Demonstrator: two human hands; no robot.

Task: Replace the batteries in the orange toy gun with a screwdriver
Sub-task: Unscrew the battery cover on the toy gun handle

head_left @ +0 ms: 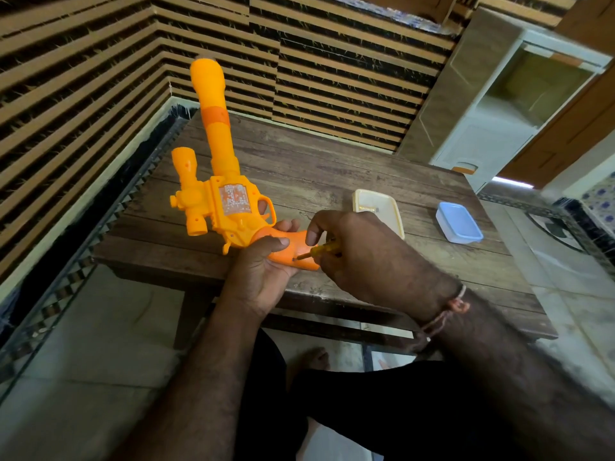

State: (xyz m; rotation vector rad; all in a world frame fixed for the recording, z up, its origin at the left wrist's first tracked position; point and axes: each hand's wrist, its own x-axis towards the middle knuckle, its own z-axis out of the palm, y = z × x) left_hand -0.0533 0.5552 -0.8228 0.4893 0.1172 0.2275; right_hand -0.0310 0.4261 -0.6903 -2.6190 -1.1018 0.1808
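While left hand grips glossy orange toy gun, right hand pinches slim screwdriver

Glossy smooth plastic is seen on the orange toy gun; worn, grainy wood on the brown bench.

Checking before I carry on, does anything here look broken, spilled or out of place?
Nothing stands out. The left hand grips the orange toy gun by its handle, the right hand holds the screwdriver to it, and two containers sit upright on the table.
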